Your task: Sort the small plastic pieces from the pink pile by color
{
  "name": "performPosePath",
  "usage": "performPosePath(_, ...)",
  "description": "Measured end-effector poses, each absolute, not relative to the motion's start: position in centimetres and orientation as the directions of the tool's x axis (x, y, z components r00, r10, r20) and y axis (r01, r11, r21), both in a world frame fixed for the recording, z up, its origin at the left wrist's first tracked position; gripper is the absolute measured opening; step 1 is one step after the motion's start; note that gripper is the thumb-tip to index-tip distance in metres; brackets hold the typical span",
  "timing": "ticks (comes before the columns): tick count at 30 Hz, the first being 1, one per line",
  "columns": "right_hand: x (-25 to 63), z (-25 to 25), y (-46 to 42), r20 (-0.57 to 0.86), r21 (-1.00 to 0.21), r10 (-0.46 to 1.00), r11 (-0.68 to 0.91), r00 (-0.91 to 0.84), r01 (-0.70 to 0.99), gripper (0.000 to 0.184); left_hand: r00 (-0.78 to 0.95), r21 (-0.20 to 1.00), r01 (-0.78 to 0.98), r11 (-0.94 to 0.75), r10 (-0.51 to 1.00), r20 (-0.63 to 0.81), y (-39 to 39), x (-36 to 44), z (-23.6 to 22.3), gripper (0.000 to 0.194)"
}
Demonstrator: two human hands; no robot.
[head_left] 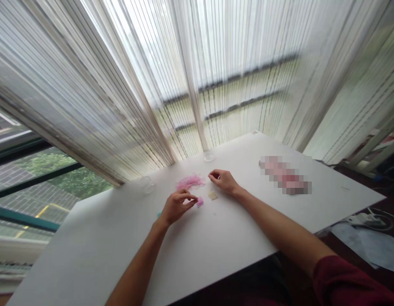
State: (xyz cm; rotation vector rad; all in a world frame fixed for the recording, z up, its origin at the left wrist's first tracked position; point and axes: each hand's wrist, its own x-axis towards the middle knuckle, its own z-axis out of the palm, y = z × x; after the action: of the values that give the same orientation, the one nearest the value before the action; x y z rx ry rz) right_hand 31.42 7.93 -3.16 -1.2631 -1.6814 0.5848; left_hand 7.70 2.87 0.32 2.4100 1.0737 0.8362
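Thumb and forefinger of my left hand (pixel 178 206) come together at a small purple-pink piece (pixel 200 202) low over the white table; its exact kind is too blurred to tell. My right hand (pixel 225 182) is closed in a pinch farther to the right, and whatever lies between its fingertips is too small to make out. Just beyond my left hand spreads a loose heap of tiny pink pieces (pixel 189 182). A small pale yellow, squarish patch of pieces (pixel 212 195) lies on the table below my right hand. Something teal (pixel 159 214) shows partly behind my left wrist.
Two clear, shallow round dishes stand toward the back: one dish (pixel 209 157) near the curtain, another dish (pixel 147 185) at the left. A blurred-out pink object (pixel 283 175) lies at the right of the white table (pixel 98 238). Sheer curtains (pixel 235 97) hang along its back edge.
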Motion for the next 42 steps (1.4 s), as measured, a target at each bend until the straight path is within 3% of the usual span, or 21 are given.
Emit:
performPosePath(10,31.3,-2.9,7.6,0.381,-0.783,0.921,0.37,-0.084,0.501,0.015,0.552,0.531,0.559,-0.637,0.764,0.335,4.3,9.6,0.1,0.01)
performPosePath(17,31.3,-3.2,7.8,0.379,-0.765,0.918,0.381,-0.116,0.519,0.017,0.432,0.598,0.574,-0.56,0.827,0.36,2.7,4.6,1.8,0.017)
performPosePath(26,31.5,-3.4,8.0,0.365,-0.759,0.921,0.377,-0.132,0.531,0.019,0.34,0.591,0.661,-0.462,0.887,0.313,0.0,-1.3,1.6,0.023)
performPosePath(42,31.6,-3.4,7.8,0.371,-0.758,0.919,0.384,-0.136,0.527,0.023,0.311,0.531,0.687,-0.496,0.861,0.402,-0.9,0.4,-0.2,0.024)
